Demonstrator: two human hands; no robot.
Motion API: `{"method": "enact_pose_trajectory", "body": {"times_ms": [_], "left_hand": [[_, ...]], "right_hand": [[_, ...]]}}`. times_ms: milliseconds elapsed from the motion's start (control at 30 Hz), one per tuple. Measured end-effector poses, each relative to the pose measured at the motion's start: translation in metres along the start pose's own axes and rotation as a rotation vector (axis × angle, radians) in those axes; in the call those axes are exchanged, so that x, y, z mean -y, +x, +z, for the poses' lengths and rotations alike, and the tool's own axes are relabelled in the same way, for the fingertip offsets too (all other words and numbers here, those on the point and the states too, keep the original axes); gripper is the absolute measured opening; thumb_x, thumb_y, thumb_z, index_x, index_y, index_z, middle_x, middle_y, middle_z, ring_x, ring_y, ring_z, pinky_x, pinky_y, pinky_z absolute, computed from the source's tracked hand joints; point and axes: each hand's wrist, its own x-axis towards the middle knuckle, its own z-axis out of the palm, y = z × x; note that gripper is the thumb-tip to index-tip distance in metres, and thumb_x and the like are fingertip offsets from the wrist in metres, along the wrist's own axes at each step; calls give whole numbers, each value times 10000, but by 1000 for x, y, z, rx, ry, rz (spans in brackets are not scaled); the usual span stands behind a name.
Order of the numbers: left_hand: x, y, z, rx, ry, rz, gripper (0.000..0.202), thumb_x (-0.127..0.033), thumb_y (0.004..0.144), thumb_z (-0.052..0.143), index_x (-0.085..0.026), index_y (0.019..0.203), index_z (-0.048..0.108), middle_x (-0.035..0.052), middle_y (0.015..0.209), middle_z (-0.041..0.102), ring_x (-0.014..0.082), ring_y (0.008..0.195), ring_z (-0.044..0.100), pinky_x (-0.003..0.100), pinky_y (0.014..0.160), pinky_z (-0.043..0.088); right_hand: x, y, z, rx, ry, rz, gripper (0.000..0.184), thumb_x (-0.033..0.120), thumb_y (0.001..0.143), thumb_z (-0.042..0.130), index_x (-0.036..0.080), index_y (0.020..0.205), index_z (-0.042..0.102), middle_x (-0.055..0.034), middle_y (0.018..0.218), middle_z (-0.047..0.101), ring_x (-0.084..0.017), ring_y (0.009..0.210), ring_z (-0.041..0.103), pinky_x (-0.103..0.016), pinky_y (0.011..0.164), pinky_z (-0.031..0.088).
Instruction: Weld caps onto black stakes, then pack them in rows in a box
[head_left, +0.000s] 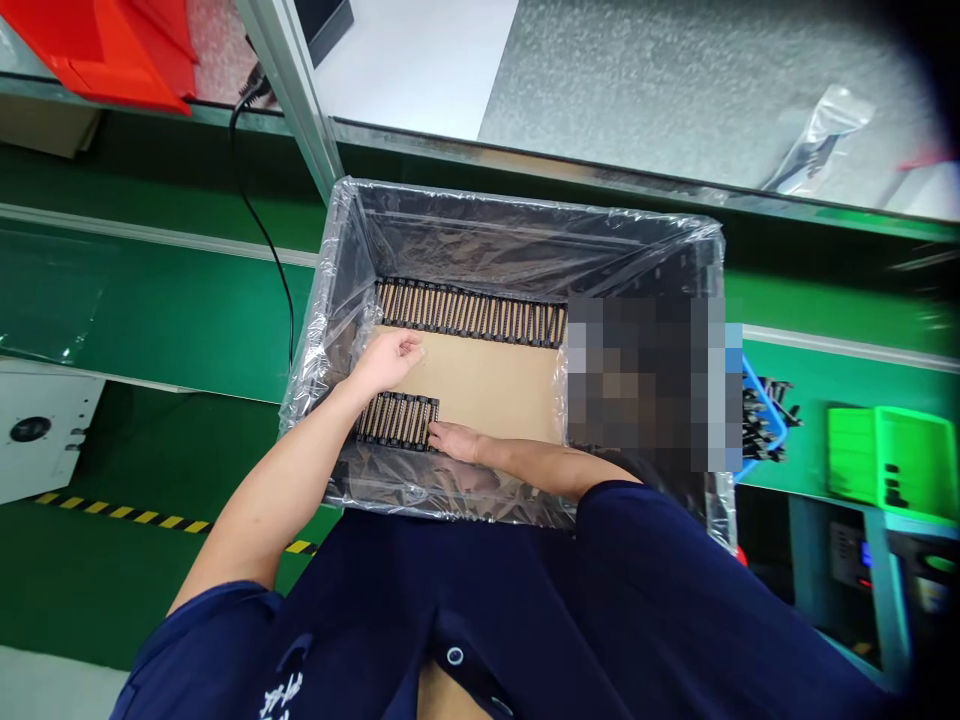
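Note:
A dark crate (517,205), lined with clear plastic film, holds a sheet of brown cardboard (495,385). Slim black rod-shaped parts with thicker ends lie side by side there in two rows. The far row (472,312) runs along the back wall; a shorter near row (394,420) sits at the front left. Above the cardboard, between the rows, my left hand (388,360) has its fingers curled in, with nothing visible in them. My right hand (456,440) has its fingertips closed on the last black part at the right end of the near row.
Right of the crate, a blue bin (769,410) holds more black parts, beside a green bin (892,460). A metal shelf (637,100) crosses behind, with a red bin (112,50) at left and a hanging black cable (266,235). Pixel blocks hide the crate's right side.

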Motion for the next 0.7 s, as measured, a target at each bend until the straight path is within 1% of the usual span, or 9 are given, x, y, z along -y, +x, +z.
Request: {"method": "enact_pose_trajectory", "body": {"times_ms": [100,200,300,367,400,500,567,633,700], "left_hand": [[0,0,1,4,19,18,266,-287,832,665,-140,1046,722,76,976,746,184,849,661,325,865,521],[0,-1,1,4,60,49,280,-308,834,657,-143,1050,723,81,969,748,194,853,668,329,854,523],[-1,-2,0,9,87,114,274,-325,835,644,-154,1033,726,80,950,750,200,848,677,324,836,525],[-2,-3,-1,18,95,156,259,-329,836,631,-169,1016,727,75,943,755,199,838,684,319,826,526],[-3,-3,-1,22,105,175,253,-328,834,625,-178,1010,726,73,939,758,199,831,687,318,821,525],[-5,-4,-1,36,165,229,256,-336,830,610,-189,1004,727,77,930,763,206,825,693,318,810,521],[-6,-5,1,58,209,261,280,-340,825,601,-180,1016,728,90,936,763,219,837,697,324,814,520],[-7,-5,2,85,229,286,309,-345,824,587,-169,1035,730,105,961,763,236,866,702,337,836,521],[-8,-5,1,98,236,298,334,-362,826,575,-171,1051,731,108,978,763,251,896,706,350,860,522]], "right_hand": [[1,-2,-2,-10,25,12,208,114,1003,456,139,1087,645,-145,1204,585,-211,1028,587,-341,945,494],[-4,-4,-14,-22,24,42,239,132,996,460,151,1138,651,-160,1237,575,-227,1015,597,-347,891,517],[-15,-9,-42,-69,61,170,360,125,995,424,198,1294,611,-149,1273,562,-222,974,613,-349,867,524],[-26,-15,-69,-124,145,339,466,86,959,455,209,1399,545,-147,1285,559,-216,937,624,-354,876,518],[-30,-20,-84,-169,203,433,514,68,930,497,190,1429,518,-153,1278,566,-220,934,625,-360,892,512],[-40,-45,-131,-402,411,645,601,34,837,634,71,1421,497,-172,1180,611,-228,939,617,-383,954,483],[-41,-72,-160,-571,541,691,647,72,819,696,64,1426,472,-139,1142,625,-181,870,614,-352,934,493],[-37,-110,-187,-746,768,635,689,169,844,708,128,1463,409,-94,1163,618,-135,789,620,-313,841,531],[-31,-157,-209,-1009,1076,474,645,314,901,654,190,1463,365,-68,1173,620,-139,781,655,-307,755,558]]}}
